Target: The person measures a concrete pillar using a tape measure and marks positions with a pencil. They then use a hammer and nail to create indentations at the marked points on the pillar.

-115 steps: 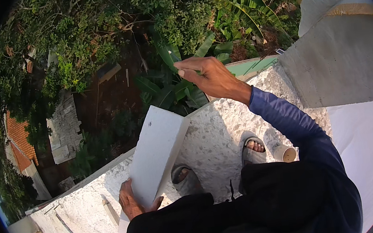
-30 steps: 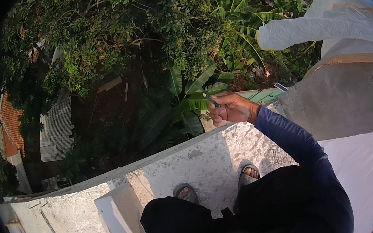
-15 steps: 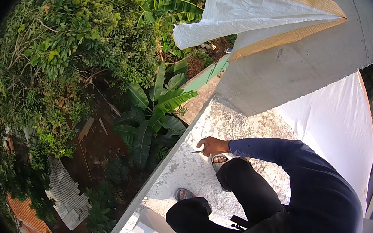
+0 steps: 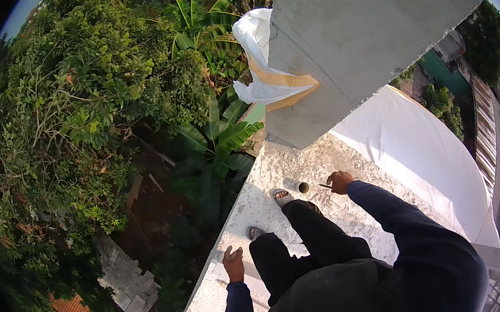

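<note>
Well, taking twelve o'clock as the top of my head view, I have the right hand (image 4: 341, 183) out at four o'clock, its fingers curled around a thin, dark, stick-shaped tool (image 4: 325, 185) whose free end points to nine o'clock. Just beyond that end, apart from it, stands a pale, hollow cylindrical container (image 4: 303, 187) with a dark round mouth, on the rough, whitish concrete ledge (image 4: 319, 157). The left hand (image 4: 233, 264) sits between six and seven o'clock, fingers bent, near the ledge's outer edge; a pale, smooth-faced block (image 4: 252, 270) shows just beside it, partly hidden by the hand and the dark trouser leg, and I cannot tell whether the fingers grip it, merely touch it or hold nothing. Between the two hands I see the knees and two grey open-toed sandals (image 4: 282, 197). At two o'clock rises a smooth grey cement slab (image 4: 367, 42), with a crumpled white-and-tan woven sheet (image 4: 278, 84) at its left corner, and at three o'clock a broad white sheet (image 4: 411, 148) slopes away. I judge the step in hand to be handling the tool, clear of the container and block; any next move calls for a firm pinch and steady footing beside that drop.
</note>
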The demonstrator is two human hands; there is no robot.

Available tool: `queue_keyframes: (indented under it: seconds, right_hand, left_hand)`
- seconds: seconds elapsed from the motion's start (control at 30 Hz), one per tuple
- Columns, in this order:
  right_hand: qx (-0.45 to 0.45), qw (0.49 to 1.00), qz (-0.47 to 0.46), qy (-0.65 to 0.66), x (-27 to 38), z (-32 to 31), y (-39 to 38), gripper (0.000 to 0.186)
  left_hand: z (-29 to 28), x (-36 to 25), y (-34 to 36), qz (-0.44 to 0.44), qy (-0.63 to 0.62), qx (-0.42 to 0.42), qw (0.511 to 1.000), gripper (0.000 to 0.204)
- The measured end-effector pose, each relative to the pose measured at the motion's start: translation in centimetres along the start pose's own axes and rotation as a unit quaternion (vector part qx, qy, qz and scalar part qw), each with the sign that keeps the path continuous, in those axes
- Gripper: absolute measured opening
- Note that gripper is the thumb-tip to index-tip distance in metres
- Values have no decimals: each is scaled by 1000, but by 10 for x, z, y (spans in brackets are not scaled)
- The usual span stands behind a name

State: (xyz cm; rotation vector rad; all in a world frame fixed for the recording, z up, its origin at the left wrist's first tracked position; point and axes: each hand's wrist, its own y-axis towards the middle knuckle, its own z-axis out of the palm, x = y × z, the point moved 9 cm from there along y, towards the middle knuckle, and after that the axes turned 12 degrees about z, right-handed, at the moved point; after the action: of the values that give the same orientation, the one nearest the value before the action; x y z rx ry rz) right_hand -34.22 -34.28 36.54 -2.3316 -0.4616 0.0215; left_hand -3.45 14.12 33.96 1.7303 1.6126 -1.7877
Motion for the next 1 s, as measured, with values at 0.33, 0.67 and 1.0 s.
queue_keyframes:
  seconds: [0.33,0.67,1.0]
  right_hand:
    - [-108,978,82,159,-86,-52,-146,23]
    - [-57,928,121,348,-160,153,-297,29]
    - [-40,741,270,613,-216,134,-290,25]
  left_hand:
    - [28,11,-58,-1,174,178,969,71]
    - [9,-111,32,114,386,190,895,34]
    - [261,-400,67,348,318,153,869,56]
